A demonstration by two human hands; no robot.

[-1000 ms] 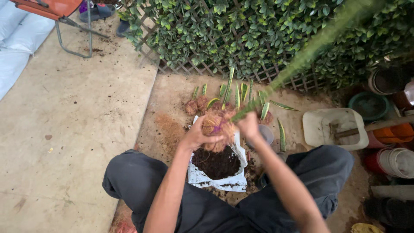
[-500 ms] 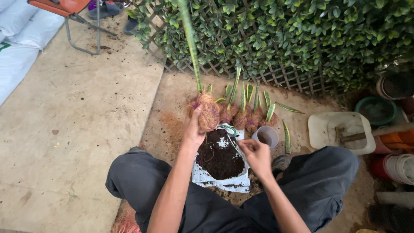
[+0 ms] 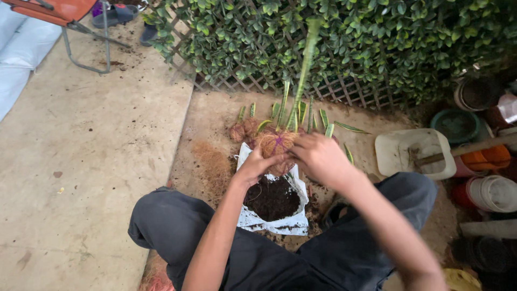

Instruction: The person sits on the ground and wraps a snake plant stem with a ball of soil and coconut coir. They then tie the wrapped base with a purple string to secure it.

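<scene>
My left hand (image 3: 254,166) and my right hand (image 3: 320,157) both grip a ball of brown coconut fibre (image 3: 276,144) wound with purple string, held above a white bag of dark soil (image 3: 271,200). A long green leaf (image 3: 303,70) rises from the ball toward the hedge. Behind it, several similar fibre-wrapped plants (image 3: 243,129) with short green leaves stand on the dirt. I am squatting, knees on either side of the bag.
A leafy hedge on a lattice fence (image 3: 344,37) runs along the back. A white tub (image 3: 412,153) with a tool, green and orange pots (image 3: 458,125) and stacked white buckets (image 3: 493,193) crowd the right. Loose coconut fibre (image 3: 212,164) lies left; a folding chair (image 3: 70,21) stands top left.
My right hand has risen from beside the soil bag and joined the left on the fibre ball. The ball has shifted right, and its long leaf now tilts right.
</scene>
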